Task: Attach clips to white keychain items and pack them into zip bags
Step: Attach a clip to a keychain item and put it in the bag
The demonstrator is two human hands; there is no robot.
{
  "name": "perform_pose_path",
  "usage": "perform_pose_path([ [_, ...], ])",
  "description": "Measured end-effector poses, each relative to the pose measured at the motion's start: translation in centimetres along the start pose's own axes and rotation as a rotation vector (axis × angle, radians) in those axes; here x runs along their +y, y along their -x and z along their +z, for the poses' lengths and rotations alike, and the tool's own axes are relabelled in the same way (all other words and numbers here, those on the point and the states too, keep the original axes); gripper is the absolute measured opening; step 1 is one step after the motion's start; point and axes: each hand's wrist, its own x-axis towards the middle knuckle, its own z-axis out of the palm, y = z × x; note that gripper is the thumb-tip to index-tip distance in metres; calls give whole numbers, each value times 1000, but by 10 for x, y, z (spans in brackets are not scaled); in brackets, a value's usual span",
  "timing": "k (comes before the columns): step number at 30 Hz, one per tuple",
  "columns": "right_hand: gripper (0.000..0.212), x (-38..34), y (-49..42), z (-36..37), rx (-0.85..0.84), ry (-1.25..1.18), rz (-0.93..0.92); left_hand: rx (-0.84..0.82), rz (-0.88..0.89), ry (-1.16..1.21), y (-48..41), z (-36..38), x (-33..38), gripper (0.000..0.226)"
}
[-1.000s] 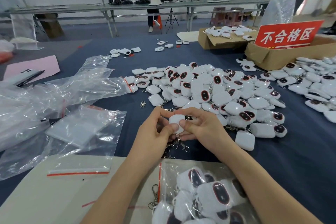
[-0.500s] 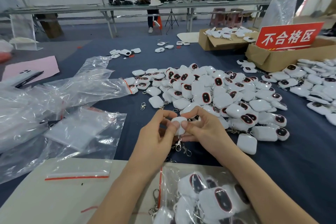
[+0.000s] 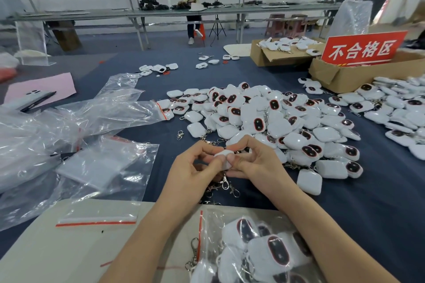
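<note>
The desk point(image 3: 345, 218), spread with dark cloth, carries a big heap of white keychain items point(image 3: 287, 126) across the centre and right of the frame, so by my judgement most of the job is left; only one zip bag point(image 3: 257, 250) at the lower centre is filled with finished pieces, while empty zip bags point(image 3: 103, 163) lie slack at the left. Both forearms reach in from the bottom edge and meet at the centre. The left hand point(image 3: 190, 174) and right hand point(image 3: 257, 165) have their fingers curled inward, thumbs and fingertips pinching one white keychain item point(image 3: 221, 156) between them, just above the desk. A metal clip point(image 3: 226, 185) hangs below it; whether it is hooked on I cannot tell
</note>
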Motion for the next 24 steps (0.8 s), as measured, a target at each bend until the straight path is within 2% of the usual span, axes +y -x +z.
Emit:
perform_pose_path([
  [4, 19, 0, -2, 2, 26, -14, -10, 94, -29, 50, -2, 1, -2, 13],
  [6, 29, 0, -2, 0, -14, -8, 15, 114, -57, 67, -4, 1, -4, 16],
  [9, 46, 0, -3, -3, -44, 62, 24, 58, -92, 86, -6, -2, -5, 25],
  [11, 48, -1, -3, -5, -41, 77, 31, -11, -93, 39, -6, -5, -6, 33],
  [16, 43, 3, -4, -4, -26, 65, 60, -49, -87, -69, -6, -6, -8, 42],
  [24, 24, 5, -3, -3, 14, 40, 71, -1, -54, -112, -2, 1, -6, 25],
])
